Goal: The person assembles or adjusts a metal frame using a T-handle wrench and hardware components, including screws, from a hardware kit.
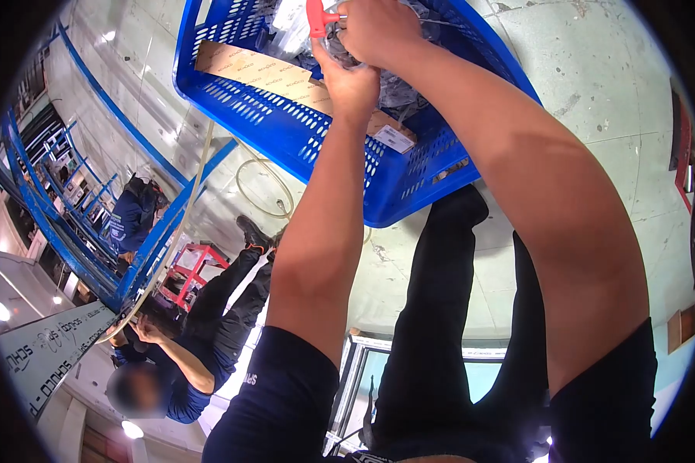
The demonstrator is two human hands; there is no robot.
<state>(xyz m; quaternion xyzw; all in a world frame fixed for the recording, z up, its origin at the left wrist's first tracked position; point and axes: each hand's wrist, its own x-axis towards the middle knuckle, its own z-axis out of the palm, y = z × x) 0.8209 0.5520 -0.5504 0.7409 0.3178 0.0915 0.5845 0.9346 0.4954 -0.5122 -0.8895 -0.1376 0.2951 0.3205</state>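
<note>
Both of my hands are together over a blue perforated plastic crate (347, 181) at the top of the head view. My right hand (382, 32) is closed, its fingers at the metal shaft of a tool with a red T-shaped handle (316, 18). Just below it my left hand (353, 86) is curled against a bundle that looks wrapped in clear plastic, and one of its fingers reaches up toward the red handle. What the left hand grips is mostly hidden. Plastic-bagged parts (289, 35) lie in the crate, beside a long brown printed strip (259, 71).
At the left, another person (201, 347) in dark clothes holds a pale strip near a blue metal frame (150, 243). A second person (135, 216) is farther back. A red stand (193, 274) and a coiled hose (266, 185) are on the floor.
</note>
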